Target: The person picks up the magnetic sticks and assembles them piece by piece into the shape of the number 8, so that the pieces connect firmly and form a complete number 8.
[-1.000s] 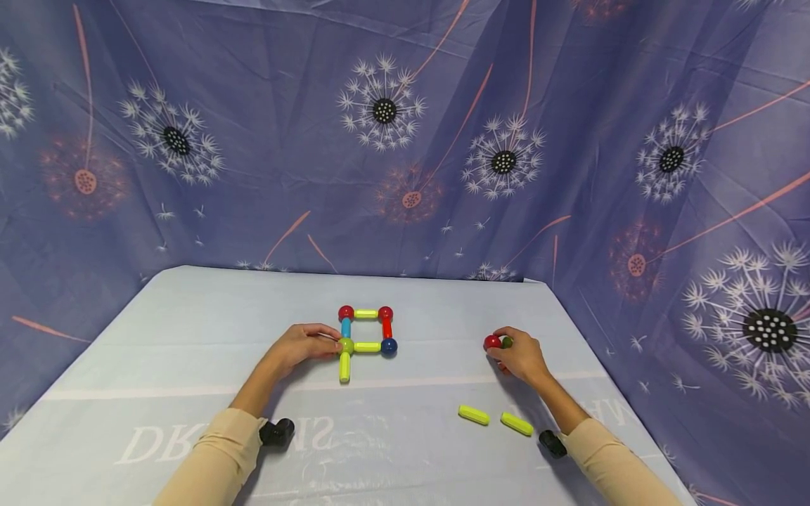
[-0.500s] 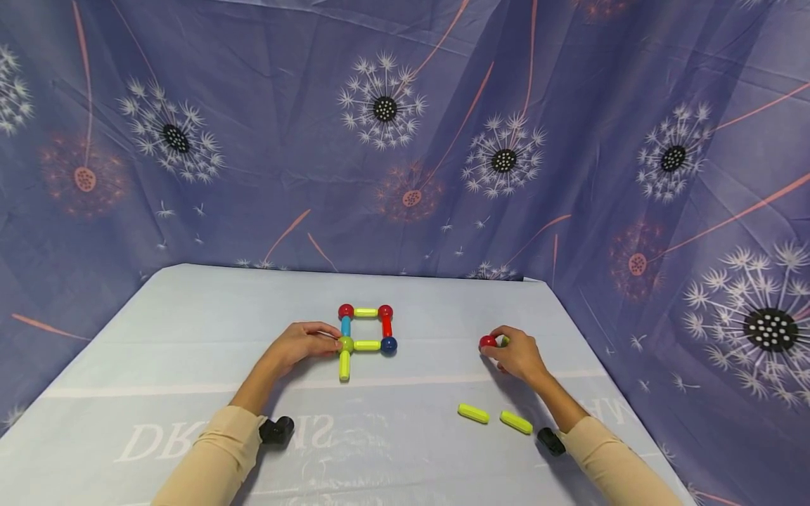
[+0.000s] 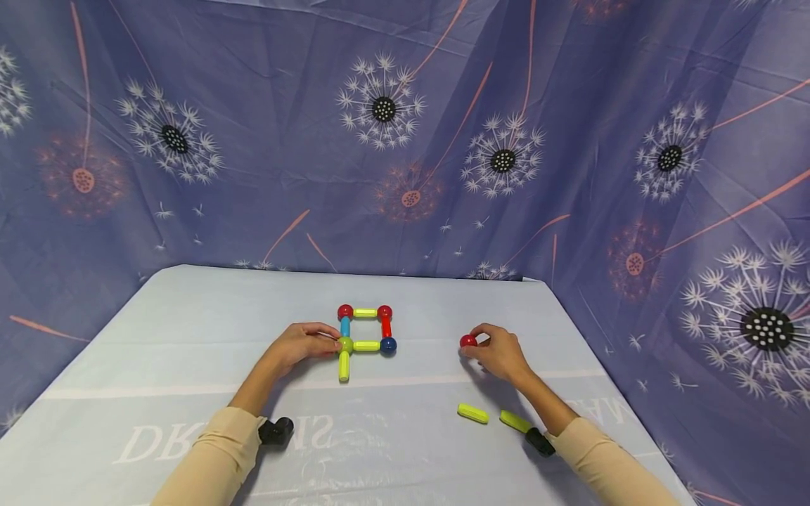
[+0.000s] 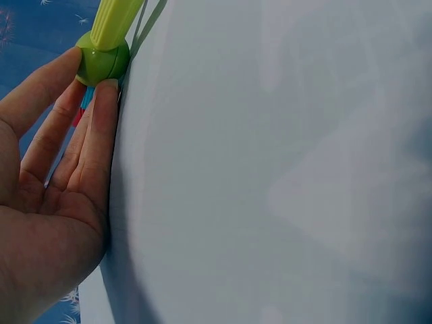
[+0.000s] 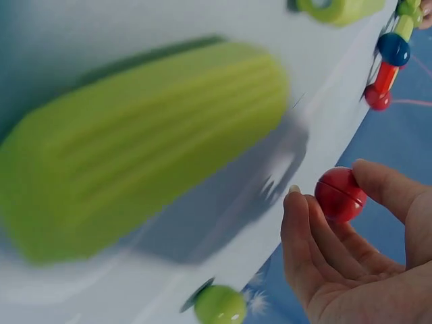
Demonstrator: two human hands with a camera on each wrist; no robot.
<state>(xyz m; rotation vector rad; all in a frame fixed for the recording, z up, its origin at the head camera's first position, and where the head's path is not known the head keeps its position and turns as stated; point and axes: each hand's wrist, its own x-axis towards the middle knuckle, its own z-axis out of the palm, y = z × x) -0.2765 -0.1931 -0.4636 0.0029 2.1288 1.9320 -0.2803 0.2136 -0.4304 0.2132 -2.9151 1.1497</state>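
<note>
Magnetic balls and rods form a square on the table. Its corners are a red ball [image 3: 344,312], a second red ball [image 3: 384,313], a dark blue ball [image 3: 389,345] and a light green ball [image 3: 345,344]. My left hand [image 3: 304,346] pinches that green ball between thumb and fingers. From it a yellow-green rod [image 3: 344,367] sticks out towards me, beyond the square. To the right, my right hand [image 3: 503,355] holds a loose red ball [image 5: 340,194] between thumb and fingers, close over the table. Another green ball [image 5: 221,307] shows in the right wrist view; the hand hides it in the head view.
Two loose yellow-green rods lie at the near right: one rod [image 3: 472,413] lies left of the other rod [image 3: 515,421], which the right wrist camera [image 3: 540,442] partly overlaps. A patterned blue-purple cloth [image 3: 411,140] hangs behind the white-covered table [image 3: 221,302].
My right hand has moved left with the red ball, away from the green ball that showed behind it earlier. My left hand and the square have stayed in place.
</note>
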